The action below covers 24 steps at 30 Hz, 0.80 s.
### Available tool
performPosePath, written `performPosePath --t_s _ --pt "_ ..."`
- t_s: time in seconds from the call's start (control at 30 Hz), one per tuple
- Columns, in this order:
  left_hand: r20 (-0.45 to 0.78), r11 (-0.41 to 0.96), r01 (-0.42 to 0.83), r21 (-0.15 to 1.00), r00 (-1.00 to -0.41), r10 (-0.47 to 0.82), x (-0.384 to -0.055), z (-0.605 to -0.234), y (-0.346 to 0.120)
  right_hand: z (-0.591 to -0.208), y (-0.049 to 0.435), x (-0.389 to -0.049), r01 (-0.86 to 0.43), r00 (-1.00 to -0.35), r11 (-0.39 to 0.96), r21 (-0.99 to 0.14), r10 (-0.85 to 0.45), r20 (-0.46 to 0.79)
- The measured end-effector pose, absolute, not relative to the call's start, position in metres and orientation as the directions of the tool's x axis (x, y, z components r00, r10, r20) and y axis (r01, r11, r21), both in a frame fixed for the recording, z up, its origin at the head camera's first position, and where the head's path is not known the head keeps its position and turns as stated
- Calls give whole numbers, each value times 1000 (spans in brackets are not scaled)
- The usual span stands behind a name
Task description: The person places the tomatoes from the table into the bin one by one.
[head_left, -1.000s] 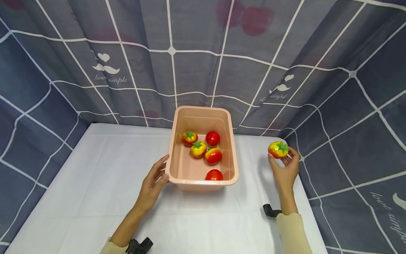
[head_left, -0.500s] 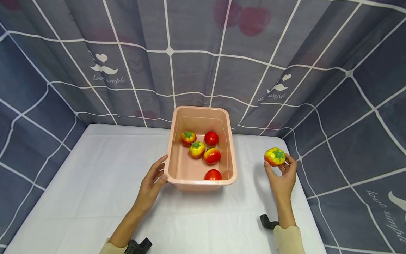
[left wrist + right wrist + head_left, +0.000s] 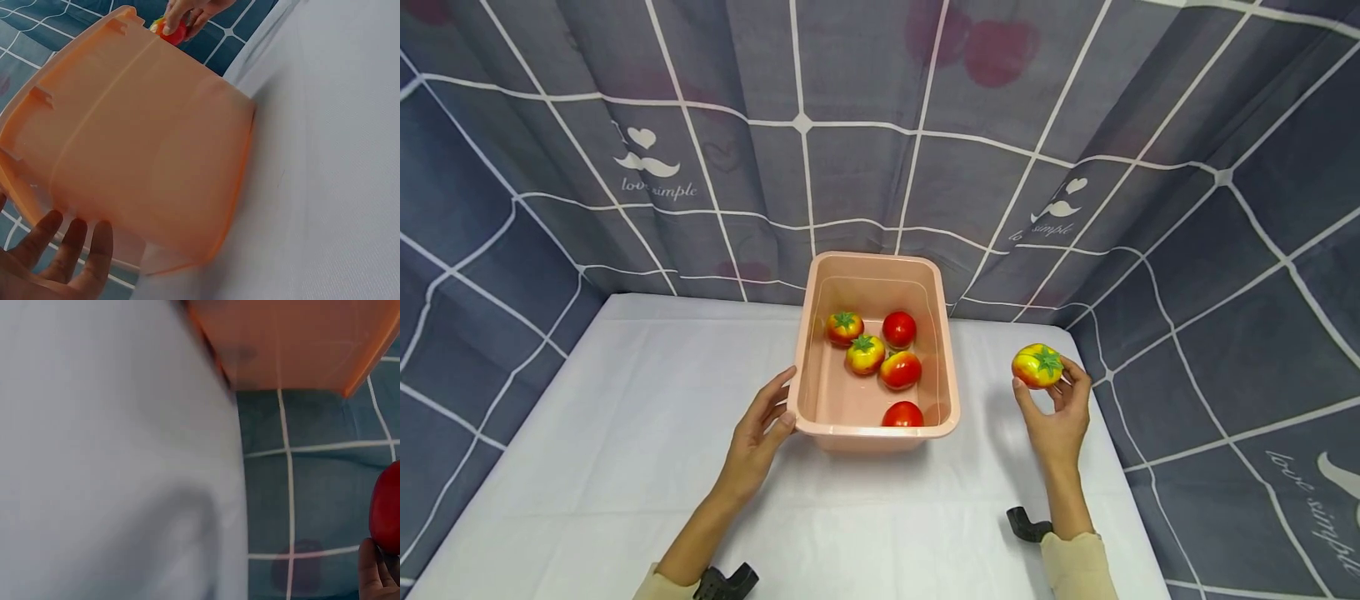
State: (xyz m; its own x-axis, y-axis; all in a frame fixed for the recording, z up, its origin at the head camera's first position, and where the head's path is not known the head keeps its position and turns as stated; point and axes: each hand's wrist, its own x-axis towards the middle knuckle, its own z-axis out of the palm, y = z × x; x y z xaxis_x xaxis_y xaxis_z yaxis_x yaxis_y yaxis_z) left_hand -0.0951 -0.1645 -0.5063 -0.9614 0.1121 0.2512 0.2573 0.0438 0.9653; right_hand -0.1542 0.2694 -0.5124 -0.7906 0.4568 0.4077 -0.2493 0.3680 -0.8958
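Note:
In the head view my left hand [image 3: 752, 446] rests at the left side of a pink plastic bin [image 3: 872, 435], thumb and index finger right at its rim. Spread, fairly straight fingers [image 3: 74, 244] touch the outer wall below the lip in the left wrist view. To the right of the bin, my right hand [image 3: 1060, 425] holds a yellow-and-red tomato [image 3: 1033, 365] with a green star-shaped top between thumb and fingers, raised above the table. Only its red underside shows in the right wrist view. Several other tomatoes [image 3: 902, 370] lie inside the bin, some red, some yellow-red.
A white cloth [image 3: 625, 433] covers the table under the bin. Dark checked curtains [image 3: 722, 158] with white lines hang behind the table and along both sides. Each wrist bears a black camera mount [image 3: 1028, 525].
My right hand has moved left toward the bin with the tomato, dipping slightly and then rising a little. The left hand and the bin have stayed in place.

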Motion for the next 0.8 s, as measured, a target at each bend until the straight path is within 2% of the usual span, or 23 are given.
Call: performPosePath --t_s 0.37,0.8 --pt "256 40 263 964 -959 117 -95 -508 -163 -476 225 -158 -439 -834 249 -863 245 495" --pt "256 45 262 964 -960 110 -95 -509 -165 -459 172 -162 -510 -850 193 -838 35 525"
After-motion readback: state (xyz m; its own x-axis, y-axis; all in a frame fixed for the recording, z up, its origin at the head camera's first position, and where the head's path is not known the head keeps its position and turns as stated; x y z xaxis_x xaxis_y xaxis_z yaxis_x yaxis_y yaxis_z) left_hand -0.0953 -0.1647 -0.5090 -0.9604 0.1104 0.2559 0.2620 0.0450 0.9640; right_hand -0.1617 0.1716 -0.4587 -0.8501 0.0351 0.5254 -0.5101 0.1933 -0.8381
